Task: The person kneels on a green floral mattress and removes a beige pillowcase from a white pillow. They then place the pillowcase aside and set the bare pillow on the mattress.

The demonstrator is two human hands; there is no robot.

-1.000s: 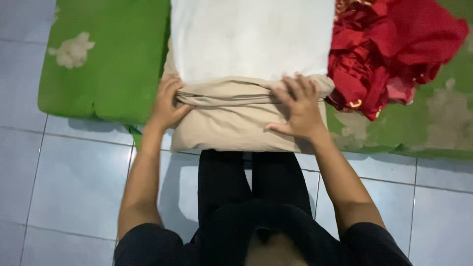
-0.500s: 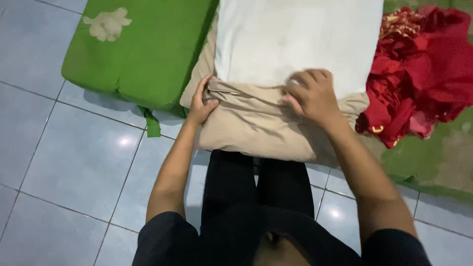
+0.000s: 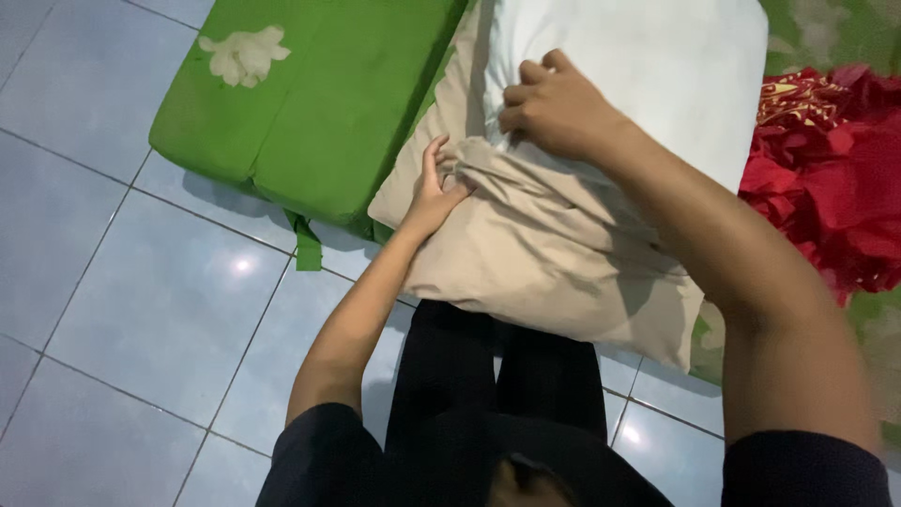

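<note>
While we look down from the head view, we see a white pillow (image 3: 648, 84) lying on a green mattress (image 3: 310, 103), its near end sheathed in a beige pillowcase (image 3: 554, 253) that bunches in folds across the pillow's width. The pillowcase's closed end overhangs the mattress edge above the tiled floor (image 3: 141, 310), just in front of our black-clad legs (image 3: 497, 376).

Left hand (image 3: 434, 192): at the left side of the bunched cover edge, fingers pointing up and pinching a fold of beige fabric, thumb pressed in. Forearm runs straight down toward our body, elbow bent slightly outward.

Right hand (image 3: 554, 108): farther up, on top of the pillow right where beige meets white. Knuckles up, fingers curled under; it looks clenched on the cover's rim, but the fingertips are hidden, so we cannot tell for sure what it grips. Right arm crosses diagonally over the covered part of the pillow, casting a shadow on it.

So the pillow sits between and under both hands, cover edge touching both.

Red cloth (image 3: 835, 178) with yellow-gold trim lies crumpled just right of the pillow, on the mattress. Mattress cover shows a pale flower print (image 3: 246, 53) at upper left and a green strap (image 3: 307, 249) hanging off its near edge. No packages or signs to note.
</note>
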